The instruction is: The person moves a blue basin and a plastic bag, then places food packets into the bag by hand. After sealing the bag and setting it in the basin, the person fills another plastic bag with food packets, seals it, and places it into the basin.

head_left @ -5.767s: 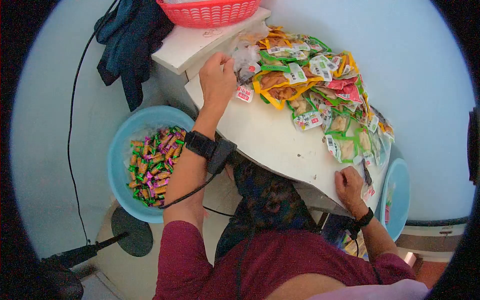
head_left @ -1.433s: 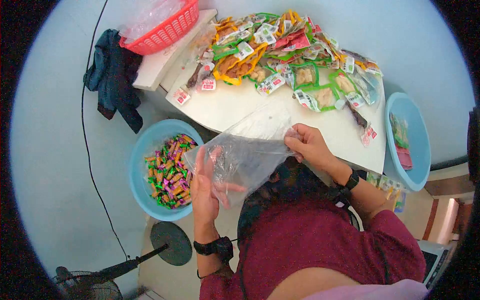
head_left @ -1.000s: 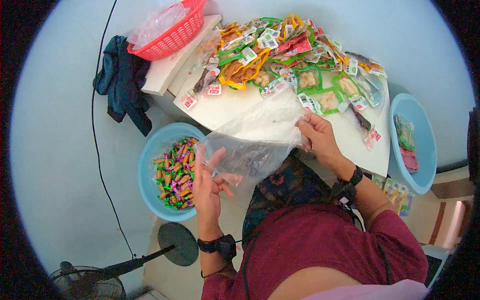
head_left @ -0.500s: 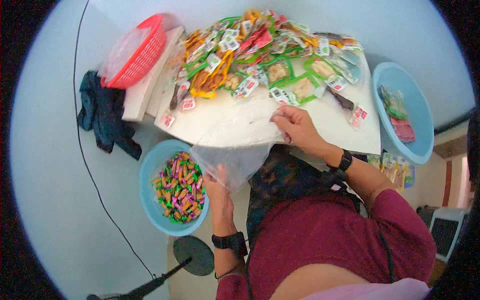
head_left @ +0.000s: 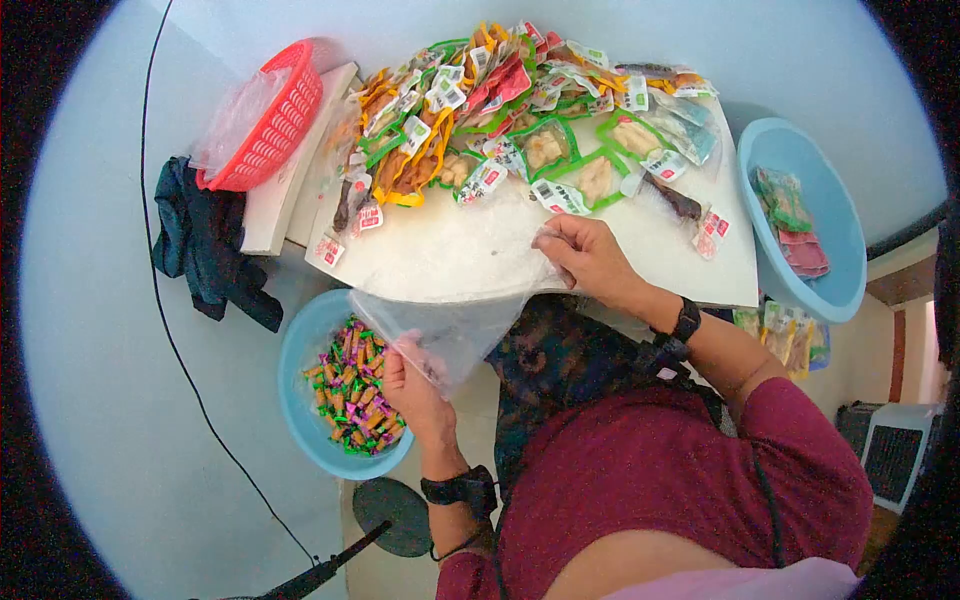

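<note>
A clear plastic bag [head_left: 450, 335] stretches between my two hands in front of the table's near edge. My right hand [head_left: 590, 260] pinches its right corner above the white tabletop. Lower down, my left hand [head_left: 415, 385] has its fingers curled at the bag's left side, partly seen through the film, beside a light-blue basin [head_left: 297, 425]. Small wrapped candies [head_left: 355, 390] in green, purple and orange fill that basin. Beyond my right hand lie green-edged food packets [head_left: 597, 178] and a dark packet with a white label [head_left: 680, 200].
A heap of packaged snacks [head_left: 480, 85] covers the back of the table [head_left: 430, 265]. At left stand a red basket [head_left: 270, 125] with clear bags and dark cloth [head_left: 205, 245]. Another blue basin [head_left: 845, 270] holds packets at right. A black stand [head_left: 390, 515] is on the floor.
My left hand has moved slightly up and left, over the candy basin's edge, drawing the bag's left side with it. My right hand keeps its pinch, nearly in place.
</note>
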Tool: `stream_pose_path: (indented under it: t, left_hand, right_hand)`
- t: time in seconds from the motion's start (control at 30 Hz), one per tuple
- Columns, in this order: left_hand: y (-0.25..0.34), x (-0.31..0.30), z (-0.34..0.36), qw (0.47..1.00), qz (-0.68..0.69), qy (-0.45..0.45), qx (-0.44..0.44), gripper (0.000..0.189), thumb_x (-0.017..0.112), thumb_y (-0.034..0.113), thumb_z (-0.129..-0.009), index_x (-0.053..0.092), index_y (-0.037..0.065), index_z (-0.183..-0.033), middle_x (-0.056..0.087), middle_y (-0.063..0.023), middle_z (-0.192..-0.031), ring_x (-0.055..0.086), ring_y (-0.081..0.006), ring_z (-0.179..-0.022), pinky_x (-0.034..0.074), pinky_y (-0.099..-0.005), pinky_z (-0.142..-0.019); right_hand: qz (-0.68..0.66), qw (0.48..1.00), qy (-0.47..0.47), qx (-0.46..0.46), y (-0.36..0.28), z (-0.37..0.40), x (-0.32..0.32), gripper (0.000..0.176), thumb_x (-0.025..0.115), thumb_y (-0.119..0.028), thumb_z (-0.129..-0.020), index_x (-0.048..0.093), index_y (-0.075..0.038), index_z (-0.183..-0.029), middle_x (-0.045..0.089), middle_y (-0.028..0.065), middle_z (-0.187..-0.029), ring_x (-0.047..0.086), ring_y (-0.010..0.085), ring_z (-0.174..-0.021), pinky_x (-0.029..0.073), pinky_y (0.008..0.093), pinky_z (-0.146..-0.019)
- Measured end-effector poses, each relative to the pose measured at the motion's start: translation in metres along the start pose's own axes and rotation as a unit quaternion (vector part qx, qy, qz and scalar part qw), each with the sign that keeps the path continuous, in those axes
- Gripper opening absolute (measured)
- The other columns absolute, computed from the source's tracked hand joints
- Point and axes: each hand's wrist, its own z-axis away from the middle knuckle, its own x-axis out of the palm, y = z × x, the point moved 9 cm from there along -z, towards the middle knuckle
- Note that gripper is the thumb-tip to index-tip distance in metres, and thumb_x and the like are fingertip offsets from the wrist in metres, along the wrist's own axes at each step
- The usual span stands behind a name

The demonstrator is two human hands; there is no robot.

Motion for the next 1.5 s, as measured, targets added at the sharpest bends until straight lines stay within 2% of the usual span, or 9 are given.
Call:
stream_pose_path:
  t: [0.23, 0.3, 0.43, 0.63, 0.9, 1.27, 1.37, 1.47, 1.5]
  left_hand:
    - [0.107, -0.016, 0.011, 0.948, -0.130, 0.133, 0.257, 0.017, 0.056, 0.009, -0.095, 0.067, 0.000, -0.105, 0.066, -0.0019, -0.080, 0.059, -0.0093, -0.065, 0.047, -0.0256, -0.055]
    - [0.149, -0.004, 0.032, 0.888, -0.228, 0.161, 0.366, 0.017, 0.058, 0.007, -0.094, 0.067, 0.000, -0.106, 0.069, -0.0055, -0.089, 0.062, -0.0110, -0.071, 0.050, -0.0280, -0.059]
    - [0.191, 0.037, 0.063, 0.707, -0.490, 0.203, 0.467, 0.020, 0.063, 0.010, -0.091, 0.067, 0.004, -0.110, 0.071, -0.0078, -0.093, 0.062, -0.0141, -0.064, 0.053, -0.0285, -0.060]
    - [0.145, 0.095, 0.046, 0.618, -0.548, 0.092, 0.557, 0.022, 0.067, 0.008, -0.084, 0.067, 0.007, -0.106, 0.068, -0.0096, -0.083, 0.062, -0.0239, -0.064, 0.049, -0.0324, -0.054]
    - [0.084, 0.115, 0.019, 0.666, -0.550, 0.004, 0.503, 0.023, 0.068, 0.014, -0.084, 0.067, 0.008, -0.107, 0.064, -0.0107, -0.074, 0.061, -0.0259, -0.058, 0.047, -0.0367, -0.051]
    - [0.064, 0.116, 0.015, 0.715, -0.481, -0.040, 0.506, 0.029, 0.071, 0.008, -0.081, 0.068, 0.008, -0.110, 0.054, -0.0064, -0.063, 0.052, -0.0212, -0.049, 0.042, -0.0339, -0.045]
    - [0.066, 0.111, 0.016, 0.710, -0.467, -0.038, 0.526, 0.030, 0.072, 0.005, -0.080, 0.068, 0.007, -0.109, 0.053, -0.0060, -0.062, 0.051, -0.0206, -0.049, 0.041, -0.0337, -0.045]
    - [0.071, 0.112, 0.016, 0.698, -0.483, -0.029, 0.527, 0.032, 0.073, 0.004, -0.078, 0.068, 0.007, -0.109, 0.053, -0.0058, -0.062, 0.051, -0.0204, -0.050, 0.042, -0.0333, -0.045]
    - [0.071, 0.113, 0.014, 0.702, -0.479, -0.030, 0.526, 0.031, 0.073, 0.005, -0.079, 0.068, 0.007, -0.109, 0.053, -0.0059, -0.062, 0.052, -0.0205, -0.050, 0.042, -0.0335, -0.046]
  right_hand:
    - [0.075, 0.991, 0.020, -0.113, -0.022, -0.021, 0.018, 0.021, 0.063, -0.020, -0.090, 0.061, -0.001, -0.097, 0.057, 0.0013, -0.072, 0.052, 0.0082, -0.059, 0.042, 0.0246, -0.052]
    - [0.132, 0.964, 0.081, -0.217, -0.041, -0.025, 0.020, 0.026, 0.069, -0.021, -0.084, 0.061, -0.001, -0.098, 0.062, 0.0060, -0.078, 0.056, 0.0139, -0.066, 0.047, 0.0295, -0.061]
    - [0.049, 0.973, 0.058, -0.219, -0.075, -0.025, 0.037, 0.029, 0.072, -0.019, -0.083, 0.061, -0.002, -0.103, 0.061, 0.0080, -0.081, 0.057, 0.0149, -0.066, 0.048, 0.0286, -0.060]
    - [0.095, 0.972, -0.014, -0.214, -0.091, -0.010, 0.068, 0.050, 0.071, -0.021, -0.083, 0.048, -0.002, -0.123, 0.062, 0.0060, -0.085, 0.057, 0.0113, -0.067, 0.046, 0.0252, -0.056]
    - [0.219, 0.961, 0.014, -0.169, -0.037, -0.045, 0.055, 0.029, 0.057, -0.001, -0.079, 0.056, 0.002, -0.108, 0.061, 0.0082, -0.067, 0.059, 0.0150, -0.059, 0.047, 0.0288, -0.057]
    - [0.320, 0.935, -0.045, -0.147, -0.008, -0.063, 0.053, 0.022, 0.054, -0.001, -0.079, 0.059, 0.000, -0.100, 0.059, 0.0094, -0.063, 0.057, 0.0166, -0.056, 0.044, 0.0300, -0.053]
    - [0.269, 0.952, -0.024, -0.141, -0.015, -0.071, 0.050, 0.022, 0.055, -0.006, -0.076, 0.062, -0.003, -0.097, 0.062, 0.0193, -0.066, 0.062, 0.0372, -0.062, 0.048, 0.0452, -0.058]
    - [0.267, 0.952, -0.044, -0.142, -0.028, -0.078, 0.056, 0.023, 0.056, -0.007, -0.076, 0.062, -0.003, -0.098, 0.062, 0.0193, -0.066, 0.062, 0.0361, -0.061, 0.048, 0.0446, -0.059]
    - [0.271, 0.949, -0.048, -0.152, -0.026, -0.081, 0.058, 0.023, 0.056, -0.005, -0.077, 0.061, -0.002, -0.099, 0.060, 0.0149, -0.065, 0.059, 0.0276, -0.059, 0.047, 0.0390, -0.056]
